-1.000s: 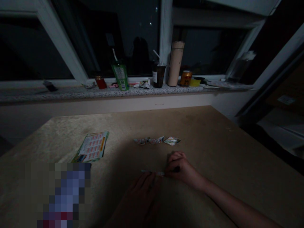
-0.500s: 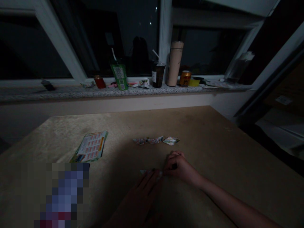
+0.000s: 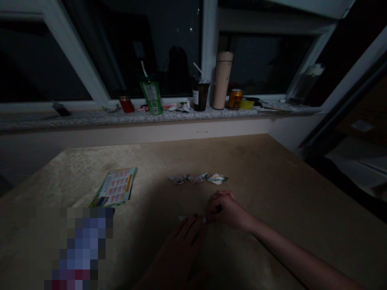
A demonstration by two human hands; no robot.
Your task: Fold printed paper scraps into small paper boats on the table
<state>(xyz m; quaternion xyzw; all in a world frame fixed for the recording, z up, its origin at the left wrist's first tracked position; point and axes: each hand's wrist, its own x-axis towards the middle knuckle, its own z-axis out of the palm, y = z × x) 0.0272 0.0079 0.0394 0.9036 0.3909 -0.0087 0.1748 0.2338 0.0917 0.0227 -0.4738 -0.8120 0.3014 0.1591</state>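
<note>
On the tan table (image 3: 272, 173) my left hand (image 3: 181, 249) lies flat with its fingers stretched over a small folded piece of paper (image 3: 185, 218). My right hand (image 3: 225, 207) is curled closed and pinches the right end of that same paper. Just beyond my hands three small folded paper shapes (image 3: 198, 178) lie in a row. The scene is dim and the paper under my fingers is mostly hidden.
A stack of printed leaflets (image 3: 116, 191) lies to the left. On the stone windowsill (image 3: 90, 118) stand a green bottle (image 3: 151, 96), a dark cup with a straw (image 3: 200, 93), a tall beige flask (image 3: 221, 80), an orange can (image 3: 235, 99) and a red jar (image 3: 126, 104).
My left hand has slid forward over the folded paper, covering more of it. My right hand has shifted slightly left and stays pinched on the paper's end.
</note>
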